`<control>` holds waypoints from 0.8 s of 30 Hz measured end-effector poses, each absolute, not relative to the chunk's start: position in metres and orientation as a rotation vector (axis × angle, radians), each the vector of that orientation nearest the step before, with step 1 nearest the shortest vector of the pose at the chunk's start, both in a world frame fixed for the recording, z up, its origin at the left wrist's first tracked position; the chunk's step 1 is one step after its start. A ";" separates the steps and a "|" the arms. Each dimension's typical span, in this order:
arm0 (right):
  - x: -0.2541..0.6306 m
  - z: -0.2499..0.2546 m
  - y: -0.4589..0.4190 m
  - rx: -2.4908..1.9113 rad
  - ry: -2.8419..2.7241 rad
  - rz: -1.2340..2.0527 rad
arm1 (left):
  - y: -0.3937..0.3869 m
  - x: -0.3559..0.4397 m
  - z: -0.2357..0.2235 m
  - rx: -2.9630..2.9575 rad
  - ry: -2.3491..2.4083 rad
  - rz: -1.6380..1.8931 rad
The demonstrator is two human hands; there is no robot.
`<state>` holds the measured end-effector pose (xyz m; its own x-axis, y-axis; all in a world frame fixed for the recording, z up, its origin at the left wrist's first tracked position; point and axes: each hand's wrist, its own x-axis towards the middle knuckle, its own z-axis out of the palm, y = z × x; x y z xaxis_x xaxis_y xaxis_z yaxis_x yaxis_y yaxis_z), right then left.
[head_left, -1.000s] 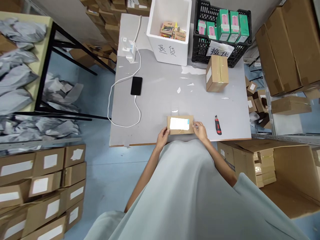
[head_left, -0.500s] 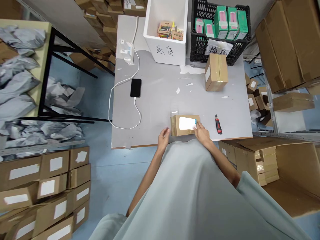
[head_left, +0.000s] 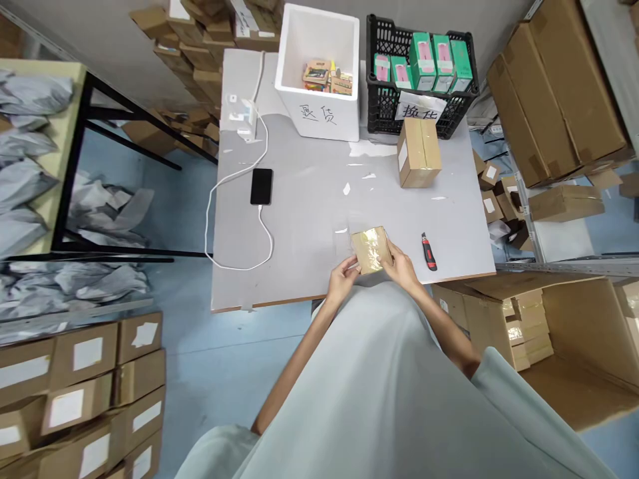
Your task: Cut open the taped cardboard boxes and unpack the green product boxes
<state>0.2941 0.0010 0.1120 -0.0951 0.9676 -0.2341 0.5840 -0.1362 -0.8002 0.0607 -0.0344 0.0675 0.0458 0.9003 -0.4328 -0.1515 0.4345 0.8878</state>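
A small cardboard box (head_left: 372, 249) is held between my two hands near the table's front edge. Its visible face carries a wide strip of shiny clear tape, and no white label shows on it. My left hand (head_left: 343, 278) grips the lower left side, fingers bent against the cardboard. On the right side, my right hand (head_left: 400, 266) holds the box with fingers and thumb at its edge. A red and black box cutter (head_left: 428, 252) lies on the table to the right of my right hand.
The grey table (head_left: 299, 233) bears a phone (head_left: 261, 186) on a white cable, a taped carton (head_left: 419, 153), a white foam bin (head_left: 317, 113) and a black crate (head_left: 384, 106) with green boxes. An open large carton (head_left: 579, 332) stands at right; stacked cartons (head_left: 84, 392) are at lower left.
The box has been turned, so its white label is out of sight and a taped face shows. My left hand has moved from beside the box onto it. The camera view has shifted slightly.
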 end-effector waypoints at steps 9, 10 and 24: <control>0.265 0.108 0.000 -1.667 -1.807 1.201 | -0.035 0.033 0.072 0.838 1.478 0.942; 0.263 0.110 -0.001 -1.675 -1.853 1.177 | -0.035 0.032 0.073 0.832 1.482 0.935; 0.325 0.112 -0.009 -1.819 -1.843 1.072 | -0.018 0.046 0.042 0.772 1.549 0.737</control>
